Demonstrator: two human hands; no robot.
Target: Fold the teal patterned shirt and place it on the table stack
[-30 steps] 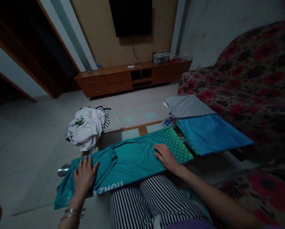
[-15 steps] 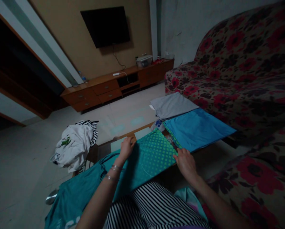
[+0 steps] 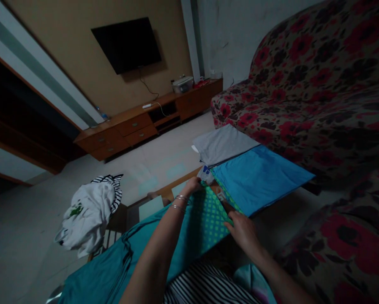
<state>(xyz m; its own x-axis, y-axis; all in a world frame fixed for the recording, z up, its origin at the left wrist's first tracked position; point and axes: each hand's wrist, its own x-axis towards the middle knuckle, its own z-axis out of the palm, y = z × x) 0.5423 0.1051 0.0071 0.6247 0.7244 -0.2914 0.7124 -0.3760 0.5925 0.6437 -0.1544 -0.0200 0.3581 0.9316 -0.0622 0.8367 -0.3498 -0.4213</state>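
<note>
Now gripping the teal shirt [image 3: 189, 230] on the desk [image 3: 176, 180] by its right end: far corner in the left hand [image 3: 193, 184], just brought over from the left, near corner in the right hand [image 3: 244, 230]. So, caught at both corners.

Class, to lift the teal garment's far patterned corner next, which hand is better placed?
Probably the left hand: it is at that corner of the garment, while the right hand is at the near corner.
</note>
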